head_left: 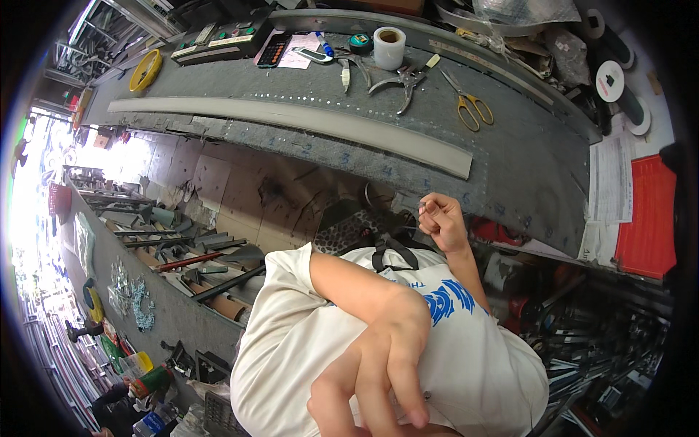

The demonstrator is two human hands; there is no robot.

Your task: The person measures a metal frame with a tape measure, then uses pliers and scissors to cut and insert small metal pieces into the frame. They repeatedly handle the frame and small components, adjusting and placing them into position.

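1. Workbench (pixel 510 146): grey, felt-like top. It carries the grey strip and the hand tools.

2. Grey strip (pixel 291 116): a long, flat, pale grey profile lying along the bench top. It runs from the far left of the bench to a square-cut end on the right. Neither hand touches it.
   - Handling, as a judgement: it appears thin for its length, so it is likely light but prone to sagging or whipping if lifted by one end.
   - Support it at two well-separated stations, or near mid-length.
   - Its faces look smooth, so grip across the width rather than along one edge.
   - The cut end may be sharp.

3. White T-shirt (pixel 473 364): below the strip, on the person's own torso.

4. Left hand (pixel 378 371): well below the strip, in front of the T-shirt. It is empty, with the fingers loosely spread and hanging downward.

5. Right hand (pixel 440 218): just below the strip's right end, off the bench edge. It is curled shut, fingertips drawn against the thumb. Whether anything small is pinched inside cannot be told.

6. Tools above the strip:
   - yellow-handled scissors (pixel 472 105), near the right end;
   - pliers (pixel 400 81);
   - white tape roll (pixel 389 47);
   - calculator (pixel 274 49).
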